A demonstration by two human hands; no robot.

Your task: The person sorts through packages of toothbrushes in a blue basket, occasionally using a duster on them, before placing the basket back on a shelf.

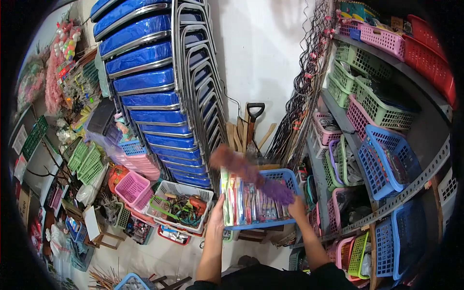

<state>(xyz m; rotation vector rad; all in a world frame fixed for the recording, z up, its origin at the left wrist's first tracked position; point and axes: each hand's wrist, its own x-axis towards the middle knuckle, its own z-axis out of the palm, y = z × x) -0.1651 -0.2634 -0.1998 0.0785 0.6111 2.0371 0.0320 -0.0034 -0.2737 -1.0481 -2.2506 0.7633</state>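
Observation:
A blue basket [263, 224] full of upright packaged items [256, 200], standing in a row, is in front of me. My left hand [217, 215] grips its left side, fingers mostly hidden behind the edge. My right hand [297, 208] is at the basket's right front corner, closed round the end of a duster [251, 176]. The duster is purple near the hand and brown toward the far end, blurred by motion, and it slants up to the left over the items.
Blue chairs [145, 79] stand in a tall stack at the left. Shelves [382, 53] with coloured baskets line the right. A white basket of tools [198, 224] and pink baskets [133, 188] sit at lower left. A shovel handle [254, 112] leans on the wall.

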